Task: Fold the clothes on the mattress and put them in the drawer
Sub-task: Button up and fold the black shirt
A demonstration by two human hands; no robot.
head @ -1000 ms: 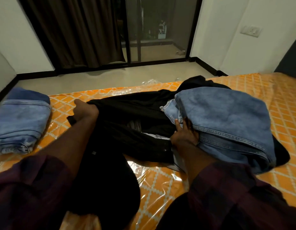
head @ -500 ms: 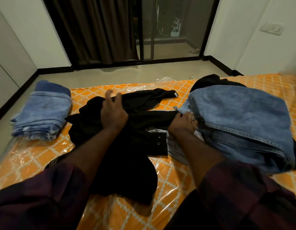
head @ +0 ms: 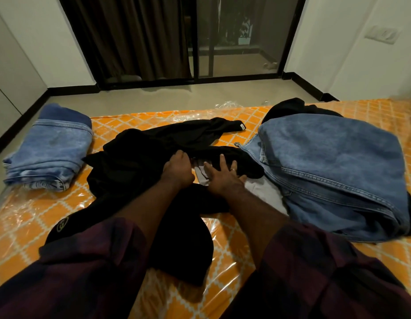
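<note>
The black shirt (head: 135, 162) lies crumpled in the middle of the mattress (head: 25, 217), straight ahead of me and under both forearms. Its long axis runs from the hem close to my body away to the sleeve (head: 200, 132), which trails far and to the right. My left hand (head: 178, 169) is clenched round a bunch of the black cloth at the shirt's middle. My right hand (head: 223, 178) lies just beside it with fingers spread flat, pressing a fold of the shirt and the edge of a grey cloth (head: 259, 189). The bulk sits to the left, so I judge the left hand nearer for drawing it straight. The folded jeans (head: 50, 148) wait far left, and a heap of denim (head: 326, 171) lies to the right. I see no drawer.
</note>
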